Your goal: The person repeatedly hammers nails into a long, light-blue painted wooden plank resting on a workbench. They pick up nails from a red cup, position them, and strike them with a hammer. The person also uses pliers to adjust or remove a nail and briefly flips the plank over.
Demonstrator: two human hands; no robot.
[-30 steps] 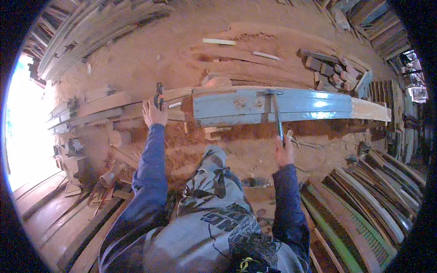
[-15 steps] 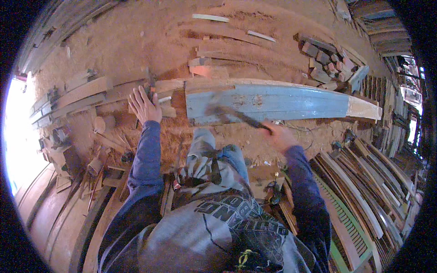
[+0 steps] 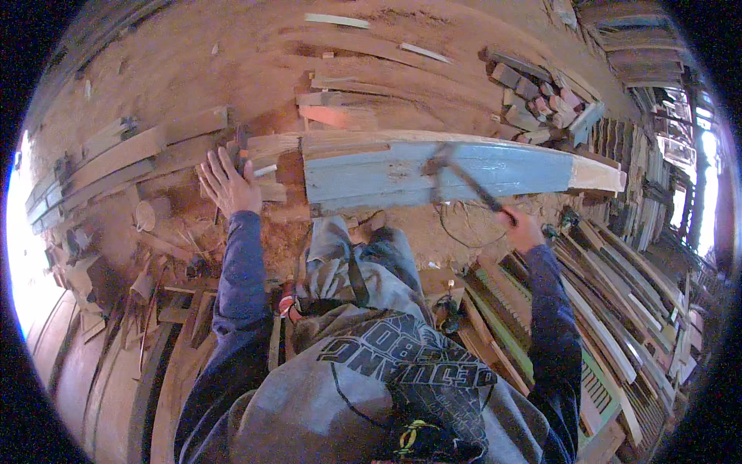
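A hammer [image 3: 478, 185] is in my right hand [image 3: 522, 230], its fingers closed round the handle's end. The hammer head, blurred by motion, is over the blue-painted wooden piece [image 3: 355, 179]; whether it touches cannot be told. This long piece lies crosswise in front of me, with bare pale wood at its right end. Off its left end my left hand [image 3: 226, 182] is stretched out with the fingers apart. A dark upright tool or fitting with an orange part [image 3: 243, 155] stands beside that hand, and a short white strip [image 3: 265, 169] lies close by.
Wood offcuts [image 3: 533, 97] are heaped beyond the blue piece's right end. Long boards [image 3: 603, 301] lie stacked at my right, with a green slatted panel [image 3: 595, 390] among them. Planks [image 3: 124, 158] lie at far left. A cable [image 3: 464, 240] loops over the sandy ground.
My right hand has swung the hammer to the right, its head going from the blue piece's left part toward its middle. My left hand stays spread in the same spot. The whole view has shifted slightly.
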